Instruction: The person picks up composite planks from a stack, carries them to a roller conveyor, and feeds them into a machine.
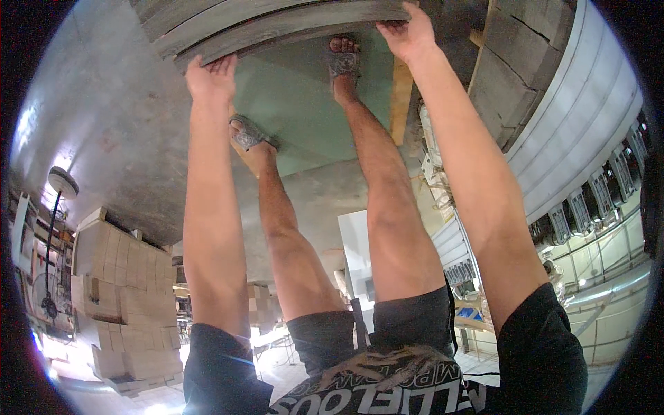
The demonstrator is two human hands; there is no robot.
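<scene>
Long grey boards with a wood-grain look (277, 29) lie one against another across the top of the view. My left hand (211, 77) is at the nearest board's edge toward its left end, its fingers curled against the underside. Farther right, my right hand (409, 36) grips the same edge, with the thumb on top and the fingers below. Both arms are stretched out ahead of me. The boards' far side runs out of the picture.
My slippered feet (250, 133) stand on a green floor strip (297, 104) with a yellow border (400, 100). Stacked grey boxes (515, 59) and a long white ribbed structure (581, 131) line the right. Piled cartons (124, 277) and a pedestal fan (63, 181) are at left.
</scene>
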